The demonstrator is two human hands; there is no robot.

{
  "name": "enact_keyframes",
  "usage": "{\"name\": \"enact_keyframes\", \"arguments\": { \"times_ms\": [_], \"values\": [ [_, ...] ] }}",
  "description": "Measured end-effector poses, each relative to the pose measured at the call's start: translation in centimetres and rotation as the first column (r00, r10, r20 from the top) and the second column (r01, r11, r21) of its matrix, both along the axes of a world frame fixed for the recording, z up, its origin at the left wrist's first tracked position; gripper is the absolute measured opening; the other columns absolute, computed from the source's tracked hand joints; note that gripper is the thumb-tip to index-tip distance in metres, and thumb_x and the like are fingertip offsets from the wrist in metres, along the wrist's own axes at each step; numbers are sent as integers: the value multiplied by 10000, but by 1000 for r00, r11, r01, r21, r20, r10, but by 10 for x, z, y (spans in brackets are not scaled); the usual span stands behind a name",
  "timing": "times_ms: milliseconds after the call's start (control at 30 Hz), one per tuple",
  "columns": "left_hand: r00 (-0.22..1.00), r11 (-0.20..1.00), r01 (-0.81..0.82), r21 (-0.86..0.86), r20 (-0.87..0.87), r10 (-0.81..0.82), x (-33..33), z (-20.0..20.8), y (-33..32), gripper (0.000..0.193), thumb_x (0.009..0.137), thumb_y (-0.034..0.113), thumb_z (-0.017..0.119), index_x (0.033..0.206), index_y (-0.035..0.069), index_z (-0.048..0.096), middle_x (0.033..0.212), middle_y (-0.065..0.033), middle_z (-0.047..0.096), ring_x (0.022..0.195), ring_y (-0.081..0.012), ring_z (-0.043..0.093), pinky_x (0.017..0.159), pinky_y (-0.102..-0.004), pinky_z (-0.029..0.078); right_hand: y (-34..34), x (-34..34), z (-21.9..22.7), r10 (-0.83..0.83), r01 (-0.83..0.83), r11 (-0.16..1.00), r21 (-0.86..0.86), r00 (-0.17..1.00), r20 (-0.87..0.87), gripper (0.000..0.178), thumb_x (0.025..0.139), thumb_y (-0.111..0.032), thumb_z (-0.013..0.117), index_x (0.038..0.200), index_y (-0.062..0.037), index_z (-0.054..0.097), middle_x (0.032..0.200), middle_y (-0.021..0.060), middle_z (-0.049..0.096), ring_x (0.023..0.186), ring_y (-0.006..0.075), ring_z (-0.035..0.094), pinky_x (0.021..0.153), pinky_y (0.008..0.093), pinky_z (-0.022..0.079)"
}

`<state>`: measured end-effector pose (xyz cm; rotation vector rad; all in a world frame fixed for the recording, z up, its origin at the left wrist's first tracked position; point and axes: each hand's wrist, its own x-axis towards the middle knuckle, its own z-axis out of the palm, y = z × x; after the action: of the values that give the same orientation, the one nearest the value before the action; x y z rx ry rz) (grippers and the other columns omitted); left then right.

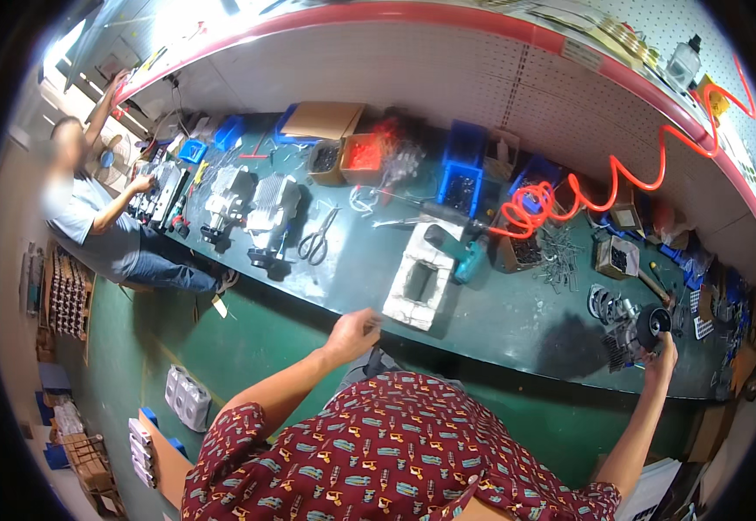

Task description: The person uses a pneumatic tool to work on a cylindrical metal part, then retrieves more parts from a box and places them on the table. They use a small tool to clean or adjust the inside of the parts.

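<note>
Fingers at two spots along the green worktop [499, 313] edge.
Right hand [661, 354] wrapped on a black round part [653, 325], far right, next to metal rings [605, 302] and small hardware; part's shape past the dark disc hard to make out, fingers mostly hidden behind it. Left hand [353, 333] loosely curled at near edge, nothing clearly held, cannot tell if pinching anything. White foam block [421, 276] up and right of left hand, nearer to it, long axis running away from body. Teal power tool [467, 258] touching block's right side. Coiled red hose [569, 200] beyond. Second person [108, 226] far left.
</note>
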<state>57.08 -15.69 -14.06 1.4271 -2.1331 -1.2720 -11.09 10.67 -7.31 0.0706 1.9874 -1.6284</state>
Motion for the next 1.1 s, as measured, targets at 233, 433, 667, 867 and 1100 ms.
{"name": "enact_keyframes", "arguments": {
  "times_ms": [233, 433, 667, 867, 1100],
  "values": [
    [957, 757, 175, 629, -291, 21, -17, 8, -42, 582, 960, 419, 662, 1316, -37, 597, 1224, -171, 678, 1153, -249, 636, 954, -392, 536, -148, 225, 115, 529, -533, 845, -53, 846, -66, 226, 795, -209, 628, 989, -98, 598, 893, 69, 683, 704, 199, 693, 521, 341, 541],
    [835, 222, 374, 901, -431, 342, 33, -4, -91, 1056, 908, 822, 436, 1589, 34, 261, 1506, -267, 451, 1383, -379, 435, 1124, -529, 401, -295, 429, 134, 783, -768, 608, -202, 622, -4, 508, 767, -177, 674, 1233, 2, 580, 1045, 110, 699, 806, 216, 733, 537, 356, 614],
    [30, 463, 486, 741, -544, 839, 123, 41, -132, 1113, 780, 929, 451, 1579, 173, 284, 1541, -253, 404, 1374, -434, 471, 1055, -670, 434, -379, 603, 105, 956, -884, 254, -394, 290, -36, 633, 761, -49, 773, 1322, -9, 486, 1150, 94, 639, 1056, 191, 644, 896, 366, 582],
    [-393, 660, 442, 608, -530, 751, 187, 9, -170, 909, 714, 723, 747, 1369, 117, 573, 1325, -179, 616, 1196, -398, 602, 1057, -602, 476, -404, 684, 73, 973, -911, 33, -411, 124, -195, 652, 751, 19, 738, 1332, -33, 446, 1216, 61, 569, 1144, 154, 588, 1006, 322, 493],
    [-315, 683, 275, 676, -608, 729, 249, -1, -256, 842, 848, 718, 579, 1431, 112, 527, 1372, -175, 590, 1202, -404, 593, 1000, -612, 491, -434, 707, 60, 728, -982, -184, 36, -161, -666, 901, 772, -116, 818, 1543, -105, 351, 1520, 110, 353, 1355, 274, 467, 1045, 416, 500]
  ]
}}
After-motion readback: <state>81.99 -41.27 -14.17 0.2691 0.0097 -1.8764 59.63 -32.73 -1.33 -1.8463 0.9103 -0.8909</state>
